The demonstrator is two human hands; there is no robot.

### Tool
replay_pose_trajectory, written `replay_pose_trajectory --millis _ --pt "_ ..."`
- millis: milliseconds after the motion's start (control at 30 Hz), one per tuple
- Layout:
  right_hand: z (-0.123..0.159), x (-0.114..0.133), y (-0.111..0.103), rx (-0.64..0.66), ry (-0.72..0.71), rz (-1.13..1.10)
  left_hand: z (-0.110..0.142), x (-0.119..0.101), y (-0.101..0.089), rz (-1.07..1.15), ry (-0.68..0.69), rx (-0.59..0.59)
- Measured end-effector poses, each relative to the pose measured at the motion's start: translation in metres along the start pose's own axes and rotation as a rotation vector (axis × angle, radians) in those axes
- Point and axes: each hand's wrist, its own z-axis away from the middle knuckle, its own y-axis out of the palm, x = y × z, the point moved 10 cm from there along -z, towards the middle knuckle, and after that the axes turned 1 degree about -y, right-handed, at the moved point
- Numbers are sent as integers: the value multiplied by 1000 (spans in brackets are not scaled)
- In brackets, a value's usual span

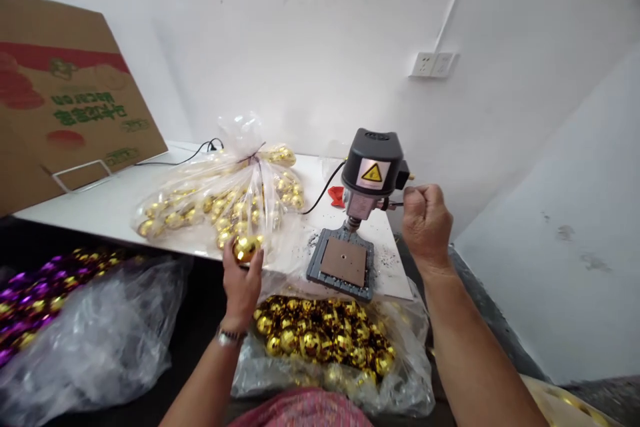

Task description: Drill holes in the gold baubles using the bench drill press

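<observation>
My left hand (243, 287) holds a shiny gold ball (246, 249) between thumb and fingers, above the table's front edge. A small dark spot shows on the ball. My right hand (427, 223) is closed round the lever at the right side of a small black bench press (376, 163) with a yellow warning label. Beneath the press head lies a grey metal base (320, 267) carrying a square brown board (343, 260) with a small hole in it. Below the table edge, an open clear bag (400, 387) holds many gold balls (310, 345).
A tied clear bag (255, 167) of gold balls stands on the white table (117, 197). At the left are a cardboard box (65, 100) and a plastic bag (115, 333) beside purple and gold balls (45, 287). Red material (337, 196) and dark crumbs lie near the press.
</observation>
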Motion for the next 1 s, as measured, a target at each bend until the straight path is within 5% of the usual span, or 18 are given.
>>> replay_pose_trajectory --millis 67,133,200,300,533,667,767,900,1000 --pt "0 -5 1 15 51 7 -11 -5 26 38 -74 63" --pt "0 -8 2 20 95 15 -7 -13 78 -19 -38 333" --pt "1 -9 2 18 125 21 15 -26 128 -178 136 620" --pt "2 -7 -1 18 148 29 31 -17 156 -435 184 672" --pt "7 -6 -3 15 172 47 -7 -1 156 -637 124 568" --pt "8 -6 -2 2 189 43 -5 -5 160 -619 174 572" --pt "8 -4 -3 7 179 46 9 -7 141 -454 219 454" --pt "9 -2 -5 19 166 55 15 -14 91 -93 232 212" --pt "11 -1 -6 9 176 61 2 -22 81 274 86 224"
